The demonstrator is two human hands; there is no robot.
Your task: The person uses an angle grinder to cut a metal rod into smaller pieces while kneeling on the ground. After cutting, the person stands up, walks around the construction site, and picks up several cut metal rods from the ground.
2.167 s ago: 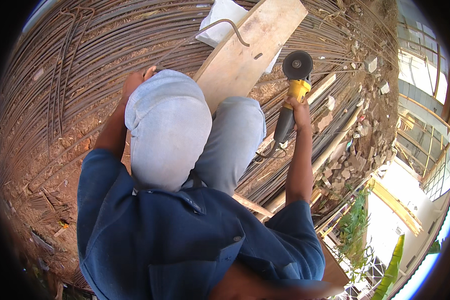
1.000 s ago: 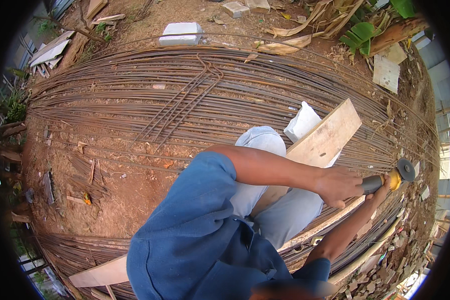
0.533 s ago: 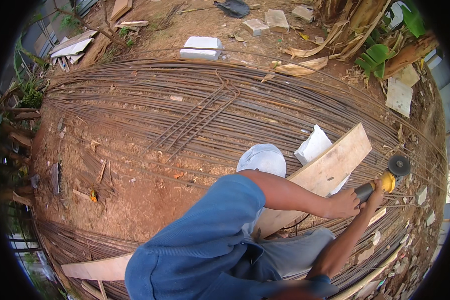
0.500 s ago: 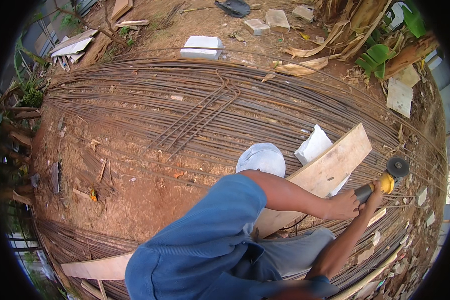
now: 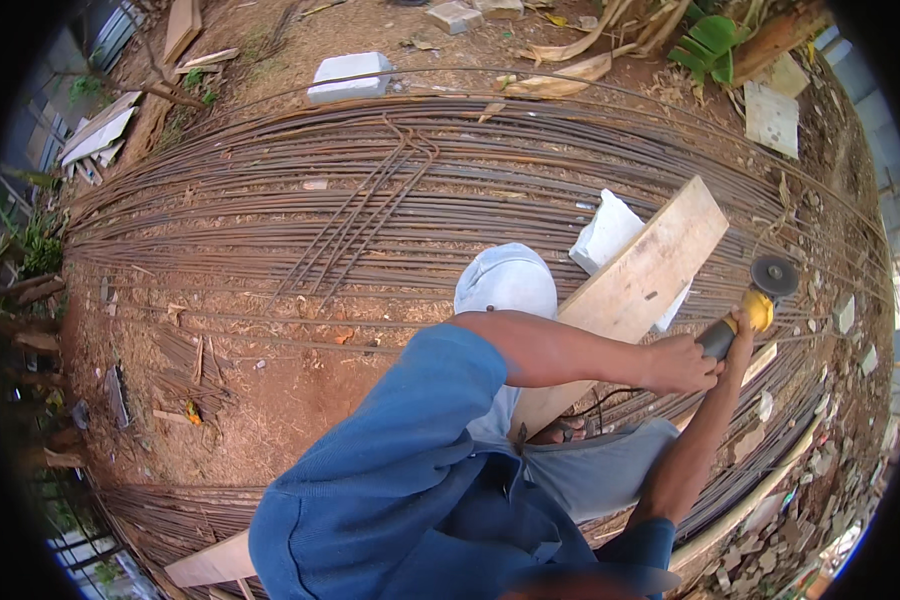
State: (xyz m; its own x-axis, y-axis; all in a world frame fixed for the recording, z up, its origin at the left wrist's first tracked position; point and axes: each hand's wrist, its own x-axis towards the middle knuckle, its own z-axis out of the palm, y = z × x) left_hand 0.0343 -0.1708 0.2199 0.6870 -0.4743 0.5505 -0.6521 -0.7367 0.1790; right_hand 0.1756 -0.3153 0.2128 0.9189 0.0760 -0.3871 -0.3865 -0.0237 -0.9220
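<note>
Out to the right I hold an angle grinder (image 5: pixel 758 312) with a yellow gear head, a dark body and a dark round disc (image 5: pixel 774 274). My left hand (image 5: pixel 678 364), its arm reaching across my body, is closed around the rear of the body. Nearer the yellow head, my right hand (image 5: pixel 738 338) grips the tool from the other side. The disc is held over a bundle of rusty steel bars (image 5: pixel 530 170); whether it touches any bar or spins, I cannot tell. Beside my left forearm a wooden plank (image 5: pixel 640 275) slopes up over a white block (image 5: pixel 607 232).
Several bent bars (image 5: pixel 355 215) lie across the straight ones. Another white block (image 5: pixel 350 77) stands at the far side. A black cord (image 5: pixel 610 393) runs beside my sandalled foot (image 5: pixel 567 430). Rubble (image 5: pixel 770 550) covers the lower right, with more bars (image 5: pixel 170 520) at the lower left.
The whole view has shifted, so the scene sits higher and further left. My sandalled foot has come into sight. Both hands keep their hold on the grinder, which stays near the plank's far end.
</note>
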